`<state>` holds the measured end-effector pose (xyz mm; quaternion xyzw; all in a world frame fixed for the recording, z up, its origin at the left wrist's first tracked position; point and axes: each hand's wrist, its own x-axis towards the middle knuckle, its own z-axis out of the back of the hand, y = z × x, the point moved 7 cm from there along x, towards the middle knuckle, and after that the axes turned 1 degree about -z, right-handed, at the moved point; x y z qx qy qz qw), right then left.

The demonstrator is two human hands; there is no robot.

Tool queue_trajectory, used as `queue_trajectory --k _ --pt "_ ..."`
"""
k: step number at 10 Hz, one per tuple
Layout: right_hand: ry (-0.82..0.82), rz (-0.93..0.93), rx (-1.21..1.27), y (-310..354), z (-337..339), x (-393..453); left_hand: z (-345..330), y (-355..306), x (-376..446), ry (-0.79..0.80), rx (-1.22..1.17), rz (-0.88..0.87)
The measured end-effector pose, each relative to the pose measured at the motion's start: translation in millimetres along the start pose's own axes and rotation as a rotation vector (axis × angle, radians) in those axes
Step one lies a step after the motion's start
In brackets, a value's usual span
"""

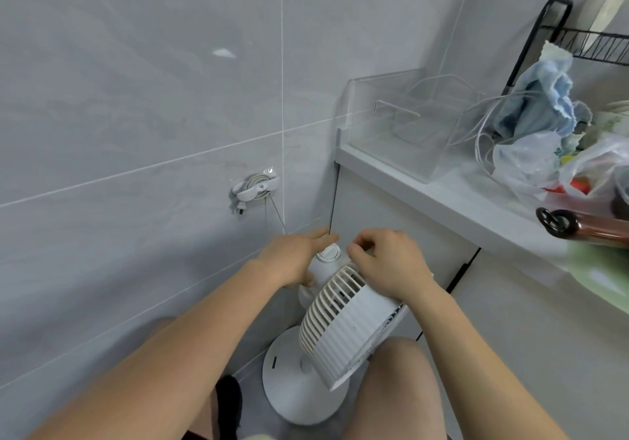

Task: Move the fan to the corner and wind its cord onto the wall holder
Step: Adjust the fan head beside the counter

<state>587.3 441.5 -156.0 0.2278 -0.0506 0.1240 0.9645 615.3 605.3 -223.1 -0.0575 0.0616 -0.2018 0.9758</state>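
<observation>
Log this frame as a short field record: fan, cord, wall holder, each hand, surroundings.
fan: white plastic pedestal fan standing on the floor by the grey tiled wall and the white cabinet
cord: thin white cord coiled on the holder, plug hanging below, one strand running down toward the fan
holder: white plastic wall holder stuck to the tile
left hand: left hand against the fan's motor housing, fingers extended
right hand: right hand curled over the grille's top edge
counter: clear plastic box, plastic bags
</observation>
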Motion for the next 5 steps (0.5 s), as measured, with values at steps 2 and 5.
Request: queue_trajectory --k 2,5 --pt "-0.084 0.043 0.094 9 21 -8 -8 3 -7 -0.015 -0.001 0.021" --pt "-0.404 0.484 1.142 87 180 -80 49 -1 -63 -0.421 -0.325 -0.06"
